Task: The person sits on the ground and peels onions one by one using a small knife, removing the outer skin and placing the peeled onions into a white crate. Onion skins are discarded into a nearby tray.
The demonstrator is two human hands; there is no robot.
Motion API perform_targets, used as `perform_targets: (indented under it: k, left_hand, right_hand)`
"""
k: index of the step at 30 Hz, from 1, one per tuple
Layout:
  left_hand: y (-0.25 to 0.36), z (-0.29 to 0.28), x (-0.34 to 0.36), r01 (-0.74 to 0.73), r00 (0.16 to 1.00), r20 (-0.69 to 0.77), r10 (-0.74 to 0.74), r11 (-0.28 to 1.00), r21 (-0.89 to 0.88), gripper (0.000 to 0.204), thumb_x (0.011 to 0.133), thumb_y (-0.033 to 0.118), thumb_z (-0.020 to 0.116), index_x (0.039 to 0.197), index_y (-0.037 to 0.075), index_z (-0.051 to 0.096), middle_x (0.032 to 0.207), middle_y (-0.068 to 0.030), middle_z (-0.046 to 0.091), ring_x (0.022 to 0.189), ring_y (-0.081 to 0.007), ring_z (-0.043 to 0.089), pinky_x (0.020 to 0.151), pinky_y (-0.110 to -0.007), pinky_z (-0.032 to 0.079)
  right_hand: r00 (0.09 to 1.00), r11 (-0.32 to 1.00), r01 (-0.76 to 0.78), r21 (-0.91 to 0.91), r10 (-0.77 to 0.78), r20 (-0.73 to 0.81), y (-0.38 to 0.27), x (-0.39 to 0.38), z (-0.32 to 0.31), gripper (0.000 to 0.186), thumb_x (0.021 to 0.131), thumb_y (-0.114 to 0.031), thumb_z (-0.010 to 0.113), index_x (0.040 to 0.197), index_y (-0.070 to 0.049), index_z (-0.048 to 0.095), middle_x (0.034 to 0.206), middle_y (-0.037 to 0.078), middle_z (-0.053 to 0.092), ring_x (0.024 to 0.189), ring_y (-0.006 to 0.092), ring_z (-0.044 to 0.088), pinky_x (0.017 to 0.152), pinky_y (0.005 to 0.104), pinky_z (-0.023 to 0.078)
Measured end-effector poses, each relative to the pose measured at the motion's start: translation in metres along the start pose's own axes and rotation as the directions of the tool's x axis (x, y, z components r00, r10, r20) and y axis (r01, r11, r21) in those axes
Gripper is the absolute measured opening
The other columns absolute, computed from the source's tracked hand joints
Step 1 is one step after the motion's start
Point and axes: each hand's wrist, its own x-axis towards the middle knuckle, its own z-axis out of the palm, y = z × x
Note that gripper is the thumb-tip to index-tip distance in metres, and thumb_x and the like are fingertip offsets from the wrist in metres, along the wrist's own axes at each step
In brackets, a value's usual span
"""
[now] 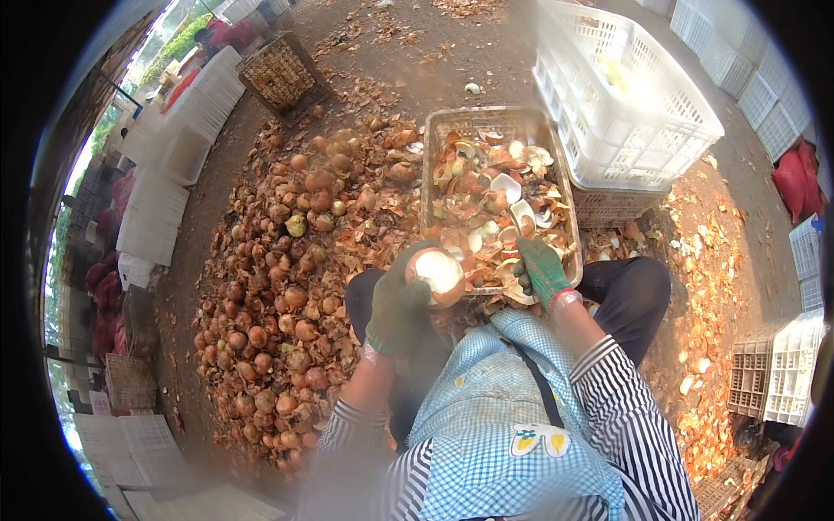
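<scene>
My left hand point(396, 306), in a green glove, is closed around a large onion point(438, 276), whose cut white face shows beside brown skin. A little to the right is my right hand point(544, 273), also gloved in green, with its fingers curled closed. What those fingers hold, if anything, I cannot make out. Both hands are at the near edge of a shallow plastic crate point(427, 174) full of onion skins point(469, 187) and pale peeled layers. A big heap of unpeeled onions point(269, 347) spreads over the ground to my left.
A white slatted crate point(625, 130) stands on a brown crate point(621, 207) at the far right of the skins. Another brown crate point(280, 74) is at the back left. Loose skins point(695, 347) litter the ground at right. White crates point(795, 369) are stacked along the sides.
</scene>
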Motion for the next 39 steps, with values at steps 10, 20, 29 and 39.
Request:
perform_targets:
  k: [10,20,29,39]
  left_hand:
    - [-0.025,0.010,0.005,0.237,0.970,0.073,-0.232,0.970,-0.059,0.096,0.073,0.030,0.087,0.147,-0.003,0.036,0.139,-0.0156,0.051,0.126,-0.0277,0.054,0.102,-0.039,0.050]
    - [-0.035,-0.005,0.004,0.162,0.984,-0.109,-0.142,0.965,0.206,0.093,0.073,0.021,0.085,0.147,-0.006,0.035,0.138,-0.0187,0.052,0.124,-0.0284,0.055,0.105,-0.039,0.046]
    - [-0.002,0.033,0.001,0.014,0.996,-0.084,0.037,0.843,0.538,0.093,0.075,0.012,0.076,0.153,-0.001,0.026,0.132,-0.0177,0.056,0.116,-0.0234,0.058,0.100,-0.033,0.047]
    - [-0.019,0.024,0.013,-0.127,0.885,-0.348,0.310,0.879,0.461,0.096,0.077,0.015,0.077,0.154,-0.001,0.022,0.128,-0.0128,0.056,0.109,-0.0206,0.058,0.094,-0.032,0.050]
  right_hand:
    - [0.887,0.946,0.226,0.234,-0.299,0.353,-0.001,-0.091,0.037,0.056,0.094,-0.043,0.064,0.133,-0.004,0.052,0.065,0.002,0.058,0.047,0.0078,0.050,0.042,0.0237,0.038]
    - [0.766,0.685,0.628,-0.369,-0.459,0.451,0.009,-0.084,0.013,0.076,0.085,-0.022,0.064,0.152,-0.004,0.032,0.061,0.014,0.059,0.057,0.0281,0.063,0.057,0.0378,0.049]
    - [0.669,0.445,0.741,-0.503,-0.554,0.495,0.009,-0.052,0.009,0.078,0.084,-0.015,0.060,0.153,-0.005,0.025,0.077,0.021,0.066,0.069,0.0378,0.066,0.063,0.0433,0.052]
    - [0.793,0.694,0.609,-0.384,-0.539,0.285,0.020,-0.093,0.024,0.067,0.086,-0.019,0.060,0.147,-0.004,0.038,0.070,0.021,0.064,0.065,0.0355,0.067,0.062,0.0424,0.052]
